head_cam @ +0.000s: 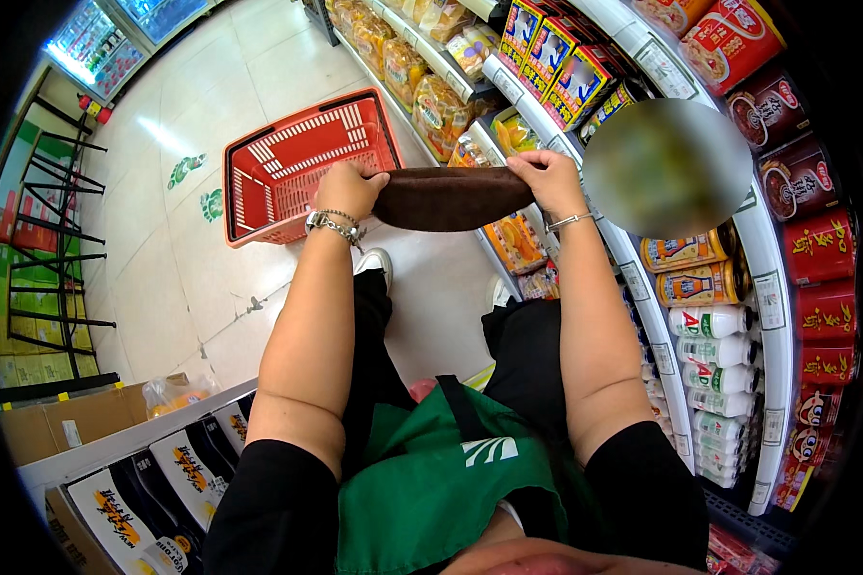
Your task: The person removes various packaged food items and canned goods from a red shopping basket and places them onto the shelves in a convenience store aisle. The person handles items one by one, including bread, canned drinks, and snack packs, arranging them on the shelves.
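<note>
A dark brown cloth point(451, 200), folded over with a curved lower edge, stretches between my two hands in front of me. My left hand point(349, 190) pinches its left end between thumb and fingers. The right end is pinched the same way by my right hand point(548, 181). Beyond my left hand, a red plastic shopping basket point(267, 233) rests on the floor, with no goods visible inside. Part of the basket is hidden behind that hand and the cloth. My right hand is in front of shelves of packaged food.
Store shelves point(640, 280) curve along the right, holding bagged bread point(439, 111), boxes, cans and white bottles point(712, 320). Beer cartons point(187, 467) stand at lower left. Black metal stool frames point(57, 230) line the left wall. Drinks coolers point(101, 54) glow at far left.
</note>
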A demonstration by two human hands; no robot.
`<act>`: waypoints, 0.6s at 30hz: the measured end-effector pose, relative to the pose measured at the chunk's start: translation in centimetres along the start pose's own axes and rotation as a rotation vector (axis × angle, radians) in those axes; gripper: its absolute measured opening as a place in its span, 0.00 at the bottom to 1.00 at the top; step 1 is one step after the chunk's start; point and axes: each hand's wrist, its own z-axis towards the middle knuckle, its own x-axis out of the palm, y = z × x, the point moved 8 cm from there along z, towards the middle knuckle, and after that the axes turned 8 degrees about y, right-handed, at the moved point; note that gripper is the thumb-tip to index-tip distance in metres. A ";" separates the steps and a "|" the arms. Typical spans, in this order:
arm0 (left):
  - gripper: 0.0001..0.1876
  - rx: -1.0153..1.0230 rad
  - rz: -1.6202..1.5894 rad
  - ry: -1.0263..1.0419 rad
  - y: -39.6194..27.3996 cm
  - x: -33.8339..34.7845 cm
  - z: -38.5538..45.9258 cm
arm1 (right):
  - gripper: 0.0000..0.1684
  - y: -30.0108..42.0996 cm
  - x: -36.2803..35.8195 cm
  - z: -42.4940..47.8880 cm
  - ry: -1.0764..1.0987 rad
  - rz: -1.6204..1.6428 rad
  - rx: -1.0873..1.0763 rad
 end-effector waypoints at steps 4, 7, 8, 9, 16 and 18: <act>0.12 0.043 -0.368 -0.049 -0.8 -0.7 -0.4 | 0.31 1.4 1.2 -1.1 0.152 -0.252 -0.037; 0.13 0.088 -0.760 -0.164 -0.4 -1.3 0.0 | 0.30 0.0 2.1 -1.3 0.297 -0.335 0.021; 0.14 0.114 -0.857 -0.198 -0.1 -1.5 0.2 | 0.26 -0.2 1.9 -1.3 0.289 -0.387 0.044; 0.14 0.139 -0.955 -0.235 0.2 -1.9 0.3 | 0.23 -0.2 1.8 -1.3 0.283 -0.439 0.065; 0.15 0.194 -0.295 0.301 -0.5 3.0 0.7 | 0.10 -1.2 -0.1 -0.2 0.101 -0.437 -0.123; 0.15 0.210 -0.084 0.306 -0.6 2.9 0.5 | 0.12 -1.3 -0.3 -0.1 0.063 -0.429 -0.197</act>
